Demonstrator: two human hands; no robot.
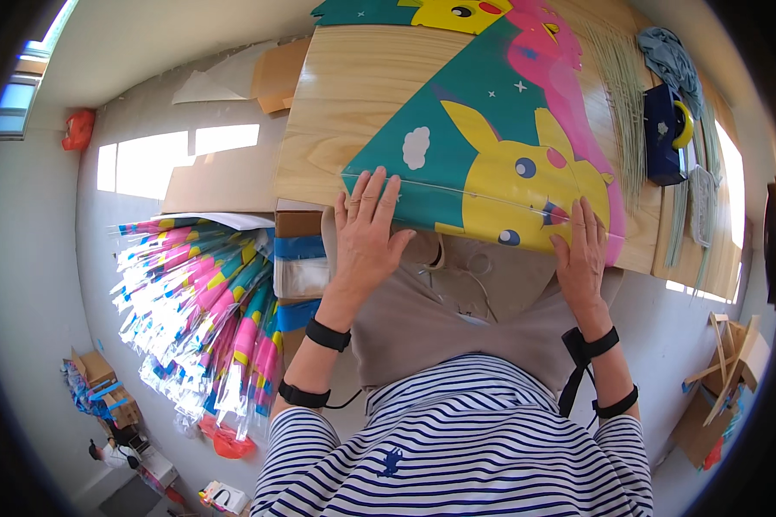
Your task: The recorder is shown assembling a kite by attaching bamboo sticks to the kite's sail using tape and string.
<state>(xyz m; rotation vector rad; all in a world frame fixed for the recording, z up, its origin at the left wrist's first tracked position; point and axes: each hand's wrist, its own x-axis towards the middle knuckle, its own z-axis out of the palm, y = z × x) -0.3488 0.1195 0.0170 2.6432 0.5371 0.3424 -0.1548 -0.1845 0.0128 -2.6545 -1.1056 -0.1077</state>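
A printed plastic sheet (422,185), which looks like a kite sail, lies on the table with its near part bending down over the front edge. It is green with white stars and a cloud, a big yellow cartoon face and a pink strip along the right. A thin pale line, rod or crease I cannot tell, runs across it. My left hand (369,226) rests on the sheet's left corner, fingers stretched out and thumb apart. On the yellow face, near its mouth, lies my right hand (585,258) with straight fingers. Neither hand grips anything visible.
Another printed sheet (448,12) lies at the table's far edge. Many thin pale rods (619,103) lie on the right, beside a dark blue box (664,138) with a yellow tape roll (683,126). Several bundled, plastic-sleeved kites (203,302) fan out at my left, next to cardboard boxes (300,226).
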